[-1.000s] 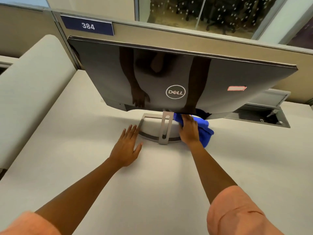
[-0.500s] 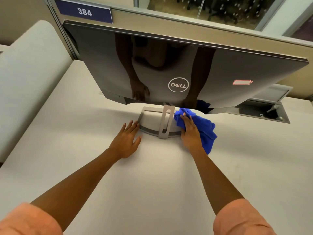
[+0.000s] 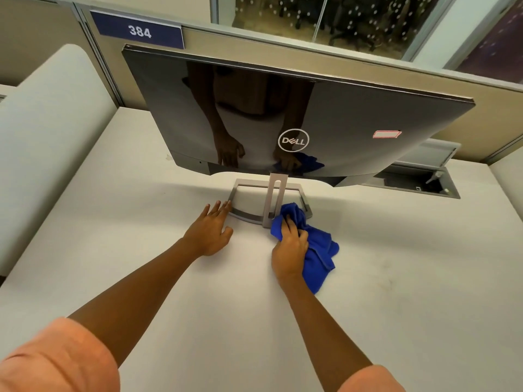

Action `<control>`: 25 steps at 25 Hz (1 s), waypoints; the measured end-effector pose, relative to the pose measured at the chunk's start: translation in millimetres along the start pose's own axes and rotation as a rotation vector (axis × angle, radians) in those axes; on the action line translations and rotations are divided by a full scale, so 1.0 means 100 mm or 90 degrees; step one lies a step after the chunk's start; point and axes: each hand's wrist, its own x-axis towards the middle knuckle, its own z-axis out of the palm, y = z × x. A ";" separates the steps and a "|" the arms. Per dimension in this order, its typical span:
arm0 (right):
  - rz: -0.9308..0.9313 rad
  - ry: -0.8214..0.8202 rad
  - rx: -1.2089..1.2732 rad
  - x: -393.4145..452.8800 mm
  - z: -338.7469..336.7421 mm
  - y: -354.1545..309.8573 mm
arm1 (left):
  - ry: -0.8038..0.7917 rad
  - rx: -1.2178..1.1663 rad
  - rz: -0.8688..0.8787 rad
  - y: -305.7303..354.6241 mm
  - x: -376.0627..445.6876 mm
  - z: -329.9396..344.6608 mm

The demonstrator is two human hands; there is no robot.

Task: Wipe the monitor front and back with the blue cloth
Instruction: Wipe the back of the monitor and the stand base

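Observation:
The monitor (image 3: 353,114) stands on the white desk with its glossy grey back toward me, a logo at its middle. Its silver stand (image 3: 274,200) rises from a frame-shaped base (image 3: 240,215). My right hand (image 3: 290,247) grips the bunched blue cloth (image 3: 318,258) and holds it against the foot of the stand and the right part of the base. My left hand (image 3: 210,229) lies flat on the desk, fingers straight, fingertips touching the base's left corner. The screen side is hidden.
A partition wall with a blue "384" sign (image 3: 140,31) runs behind the monitor. An open cable hatch (image 3: 416,183) sits in the desk at the right rear. A pale padded divider (image 3: 48,131) borders the desk on the left.
My right hand has drawn the cloth back from under the monitor's lower edge toward me, down to the foot of the stand. The left hand stayed flat by the base. The view shifted.

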 end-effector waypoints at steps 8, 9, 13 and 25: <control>-0.100 -0.004 0.004 -0.45 -0.28 -0.52 | 0.041 -0.086 -0.021 -0.17 -0.01 -0.10; -0.110 0.025 0.007 -0.42 -0.20 -0.70 | 0.075 -0.095 -0.026 -0.19 -0.02 -0.10; -0.106 -0.031 -0.168 -0.09 -0.04 -1.01 | 0.140 -0.146 -0.055 -0.30 -0.09 -0.09; -0.080 -0.031 -0.144 0.16 0.07 -1.40 | 0.165 -0.257 -0.085 -0.57 -0.11 -0.13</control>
